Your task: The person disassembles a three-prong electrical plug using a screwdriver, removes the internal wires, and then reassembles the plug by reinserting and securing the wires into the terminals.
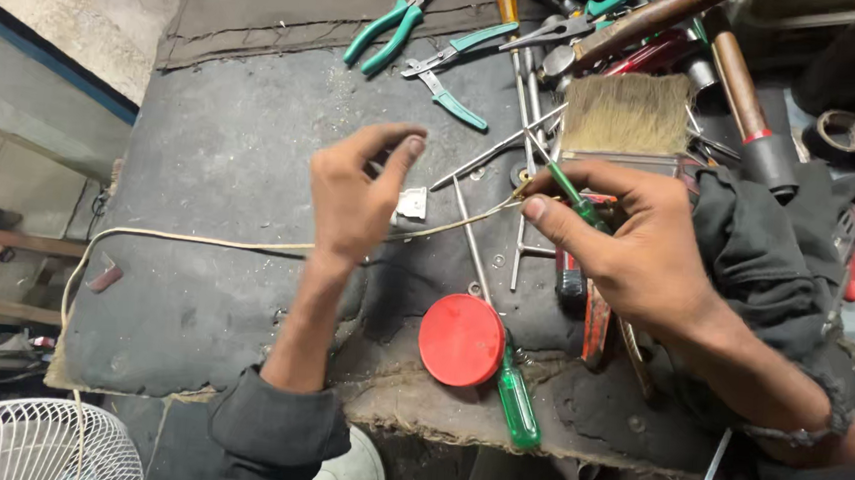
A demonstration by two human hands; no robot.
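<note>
The left hand hung above the middle of the tabletop, fingers loosely curled and thumb raised toward twelve o'clock. A thin pale wire ran under its palm, and whether the fingers actually gripped it could not be told. A small white plastic fitting lay just beside that hand at three o'clock.

The right hand was closed, thumb and forefinger pinched on a slim green-handled screwdriver whose shaft slanted up toward eleven o'clock. The end of the wire reached this hand's fingertips at about nine o'clock. From there the wire trailed across to the left edge of the tabletop and dropped toward a white fan guard at seven o'clock.

At six o'clock from the hands a red round lid lay flat, with a larger green screwdriver touching its lower right edge. A wide bristle brush rested at twelve o'clock from the right hand, and teal-handled pliers lay farther off at the top.
</note>
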